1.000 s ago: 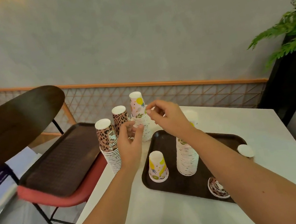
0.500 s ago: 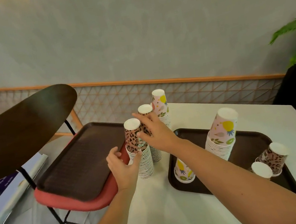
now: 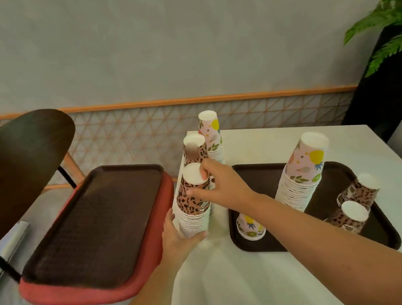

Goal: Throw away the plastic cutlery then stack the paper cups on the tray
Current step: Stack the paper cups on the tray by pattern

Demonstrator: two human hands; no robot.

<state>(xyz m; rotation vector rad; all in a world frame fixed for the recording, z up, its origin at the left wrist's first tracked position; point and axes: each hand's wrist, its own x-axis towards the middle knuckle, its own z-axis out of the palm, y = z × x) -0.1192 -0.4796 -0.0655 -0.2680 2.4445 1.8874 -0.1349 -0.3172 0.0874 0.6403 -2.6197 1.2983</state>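
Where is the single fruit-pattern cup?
In the head view, the single fruit-pattern cup stands upside down on the table tray, near-left corner, beside the tall fruit-pattern stack.

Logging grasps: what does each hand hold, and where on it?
Both hold the nearest leopard cup stack: left hand grips its base, right hand its top cup.

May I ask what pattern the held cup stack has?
Leopard print on the cup stack, seen in head view.

Leopard-print cup stack (image 3: 194,203), pink fruit-patterned stack (image 3: 301,176), dark brown tray (image 3: 381,237), white table (image 3: 243,290), red chair cushion (image 3: 85,293)
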